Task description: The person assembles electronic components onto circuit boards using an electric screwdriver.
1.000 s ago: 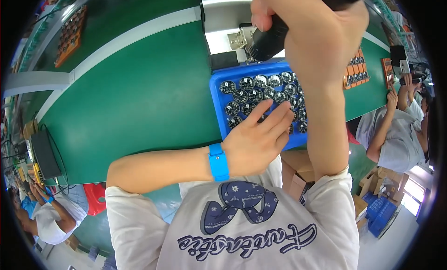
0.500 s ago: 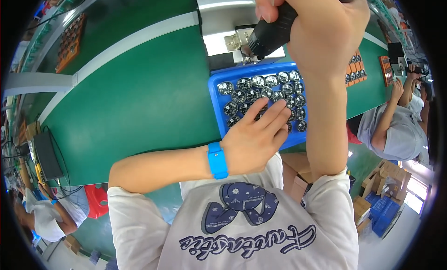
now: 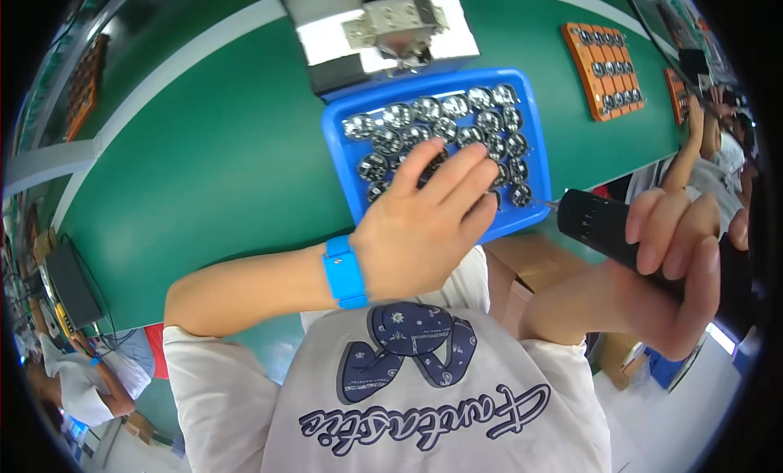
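Note:
A blue plastic tray [image 3: 540, 139] lies on the green bench, holding several small round parts with black circuit faces and shiny rims [image 3: 397, 115]. My left hand [image 3: 416, 236], with a blue strap round its wrist, lies over the tray's near half. Its fingers are stretched out and touch the parts; whatever is under the fingertips is hidden. Off the tray's right edge, my right hand [image 3: 677, 257] is wrapped round a black electric screwdriver [image 3: 589, 216]. The thin bit points left toward the tray's near right corner.
Directly behind the tray stands a metal fixture [image 3: 400, 24] with a bright clamp-like top. An orange rack [image 3: 595, 81] of similar round parts lies at the far right. A black box with cables [image 3: 77, 281] sits at the far left. Other people work on both sides.
My right hand has brought the screwdriver down and right, from the metal fixture to the tray's right side. My left hand stays over the parts. The whole view has shifted slightly.

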Motion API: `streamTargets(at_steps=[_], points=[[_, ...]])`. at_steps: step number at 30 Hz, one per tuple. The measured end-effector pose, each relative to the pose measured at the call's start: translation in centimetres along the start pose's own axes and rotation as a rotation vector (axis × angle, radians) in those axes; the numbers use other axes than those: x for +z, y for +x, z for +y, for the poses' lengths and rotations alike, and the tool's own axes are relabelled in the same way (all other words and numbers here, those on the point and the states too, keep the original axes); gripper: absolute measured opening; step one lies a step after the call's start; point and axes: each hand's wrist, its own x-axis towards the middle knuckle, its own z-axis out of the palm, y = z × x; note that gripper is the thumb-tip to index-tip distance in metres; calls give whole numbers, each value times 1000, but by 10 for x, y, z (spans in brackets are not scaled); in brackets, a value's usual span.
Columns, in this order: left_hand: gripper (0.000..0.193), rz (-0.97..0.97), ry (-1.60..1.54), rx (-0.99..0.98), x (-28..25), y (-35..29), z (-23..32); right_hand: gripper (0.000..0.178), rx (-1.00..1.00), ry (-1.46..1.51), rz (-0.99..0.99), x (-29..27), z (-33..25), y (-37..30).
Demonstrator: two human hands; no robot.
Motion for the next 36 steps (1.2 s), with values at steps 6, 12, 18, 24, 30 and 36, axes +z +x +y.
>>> streamTargets(at_steps=[6,12,18,24,30,36], points=[[61,-82,-80,-108,-12,5,3,33,39,19,122,-7,12,-32],[59,-83,-141,-137,-14,11,4,36,87,-1,-37,-9,28,-34],[57,-82,-172,-162,-16,12,4,39,160,-101,-142,-15,33,-24],[55,-91,-172,-173,-17,12,4,38,144,-121,-116,-6,37,-27],[54,-97,-177,-176,-16,13,4,39,206,-97,-96,-9,36,-26],[46,-107,-167,-162,-17,12,0,34,132,-114,-93,16,39,-28]])
